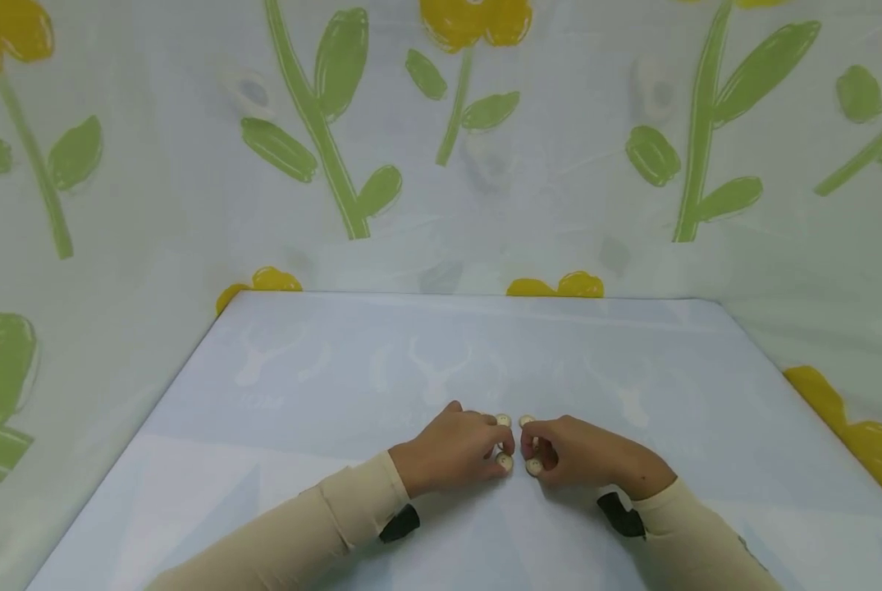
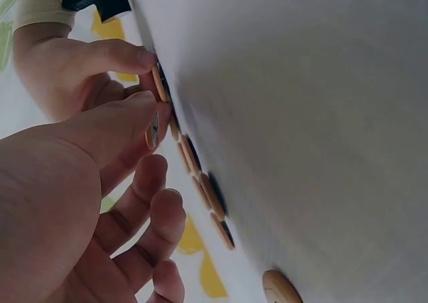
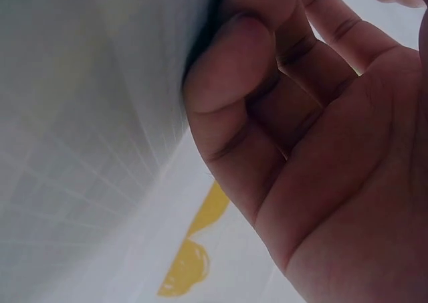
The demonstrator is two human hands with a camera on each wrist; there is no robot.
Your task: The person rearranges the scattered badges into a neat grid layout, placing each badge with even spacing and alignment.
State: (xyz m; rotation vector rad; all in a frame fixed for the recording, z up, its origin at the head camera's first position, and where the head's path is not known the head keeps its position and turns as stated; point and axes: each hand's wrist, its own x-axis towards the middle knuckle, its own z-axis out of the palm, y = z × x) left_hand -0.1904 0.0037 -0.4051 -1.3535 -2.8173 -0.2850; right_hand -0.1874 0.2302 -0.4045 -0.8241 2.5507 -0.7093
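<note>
Several small round wooden discs lie on the white table in the head view; among them are a far left disc (image 1: 503, 420) and a far right disc (image 1: 527, 420). My left hand (image 1: 455, 447) pinches a near disc (image 1: 504, 461) between thumb and index finger; in the left wrist view this disc (image 2: 152, 132) is tilted, its face bearing dark marks. Close on the right, my right hand (image 1: 588, 453) curls thumb and fingers round another disc (image 1: 533, 467), seen edge-on at the table in the left wrist view. In the right wrist view, the right hand's curled fingers (image 3: 231, 65) hide their disc.
In the left wrist view several more discs (image 2: 212, 196) lie in a close double row, with a single disc (image 2: 281, 287) apart from them. The white table (image 1: 337, 345) bears faint pale prints. A flower-patterned cloth (image 1: 559, 180) surrounds its back and sides.
</note>
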